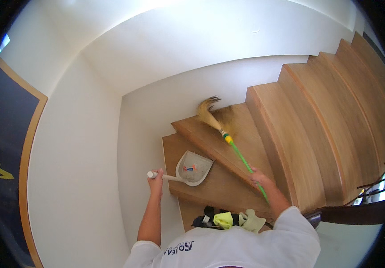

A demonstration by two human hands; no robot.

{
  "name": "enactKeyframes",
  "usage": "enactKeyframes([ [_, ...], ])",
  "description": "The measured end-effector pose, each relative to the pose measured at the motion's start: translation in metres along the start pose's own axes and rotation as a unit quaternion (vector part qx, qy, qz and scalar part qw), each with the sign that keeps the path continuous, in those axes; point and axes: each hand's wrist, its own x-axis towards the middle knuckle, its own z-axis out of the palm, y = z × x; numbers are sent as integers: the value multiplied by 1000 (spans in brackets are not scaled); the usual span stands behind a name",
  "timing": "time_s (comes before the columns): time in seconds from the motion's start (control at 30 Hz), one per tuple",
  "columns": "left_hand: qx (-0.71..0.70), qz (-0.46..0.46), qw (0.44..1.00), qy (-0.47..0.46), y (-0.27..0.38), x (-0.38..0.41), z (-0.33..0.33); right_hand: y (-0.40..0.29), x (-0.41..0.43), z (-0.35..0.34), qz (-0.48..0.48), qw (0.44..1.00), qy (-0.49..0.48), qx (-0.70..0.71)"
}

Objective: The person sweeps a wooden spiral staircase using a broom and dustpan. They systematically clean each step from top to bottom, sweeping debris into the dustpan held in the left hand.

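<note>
My right hand grips the green handle of a soft grass broom. The broom's bristles lie on a wooden winder tread near the white wall, bent and partly blurred. Around the upright handle of a white plastic dustpan, my left hand is closed. That pan stands one step lower, on another wooden tread, its lip close to the riser. Grey dust and a small orange and blue scrap lie inside it.
Wooden stairs climb to the right, bounded by a white wall. Yellow and pale green cloths with dark items lie below, by my body. A dark handrail is at lower right. A wood-framed blackboard hangs left.
</note>
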Motion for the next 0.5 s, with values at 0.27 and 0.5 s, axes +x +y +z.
enactKeyframes([
  [0.27, -21, 1, 1000, 0, -40, 17, 12, 79, -66, -45, -15, 963, 256, -82],
  [0.5, 27, 22, 999, -15, -53, 21, 10, 115, -16, 66, 58, 971, 122, -198],
])
